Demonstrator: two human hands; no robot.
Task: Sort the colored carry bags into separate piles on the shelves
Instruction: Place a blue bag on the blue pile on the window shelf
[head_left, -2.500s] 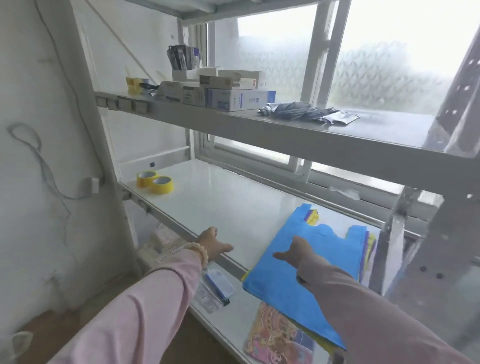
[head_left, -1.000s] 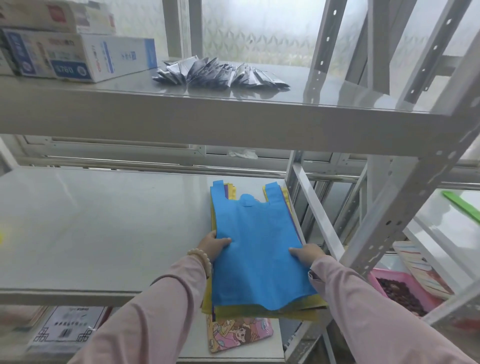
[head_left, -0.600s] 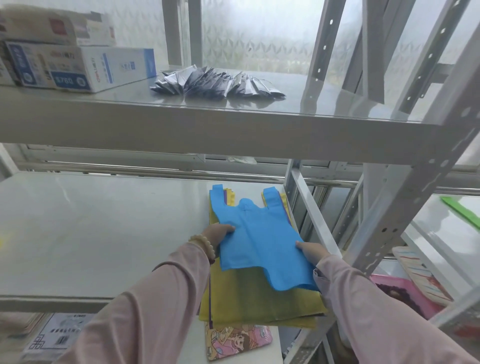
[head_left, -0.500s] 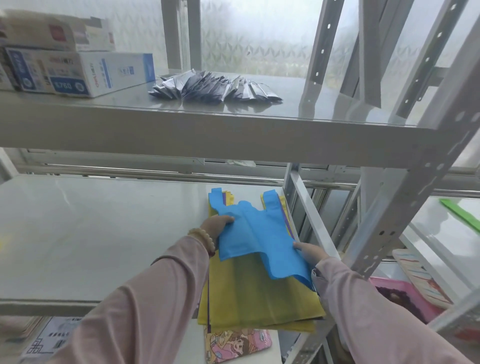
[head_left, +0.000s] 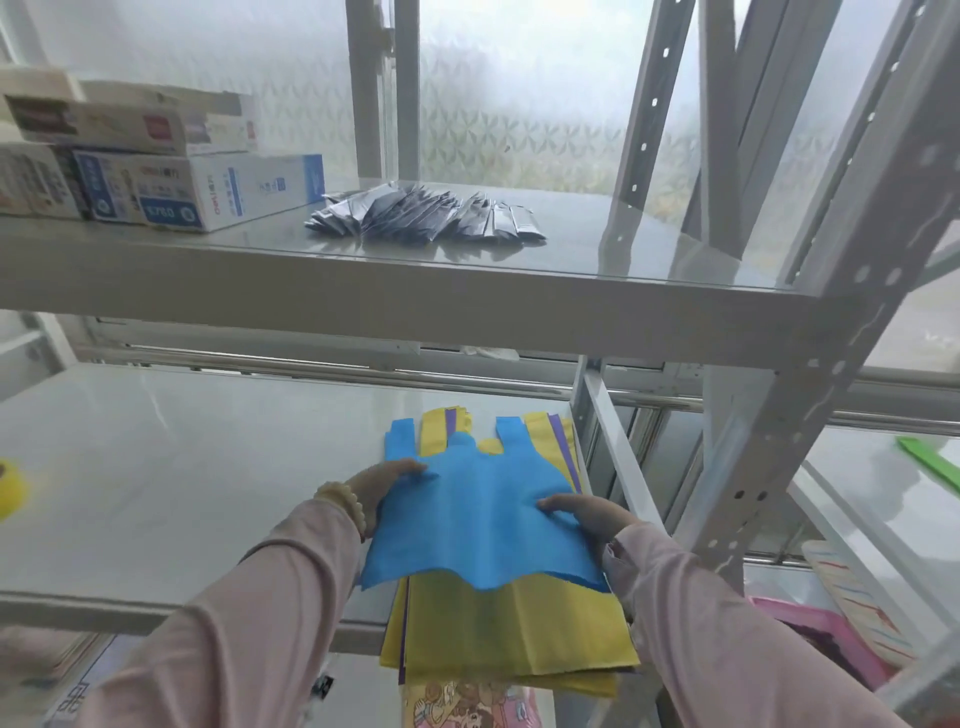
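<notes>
Blue bag (head_left: 478, 519), pinched at its sides by the left hand (head_left: 384, 488) and right hand (head_left: 587, 514), seems to be lifting off the yellow bag (head_left: 519, 623) beneath. The next move is probably to carry it to the shelf (head_left: 182, 493) left of both hands.

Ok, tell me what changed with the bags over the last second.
The left hand and right hand took hold of the blue bag by its sides and lifted its near end, baring the yellow bag beneath. Boxes and packets on the upper shelf stayed put.

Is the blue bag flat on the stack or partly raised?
Partly raised: the blue bag, pinched by left hand and right hand, has a rippled edge baring the yellow bag.
</notes>
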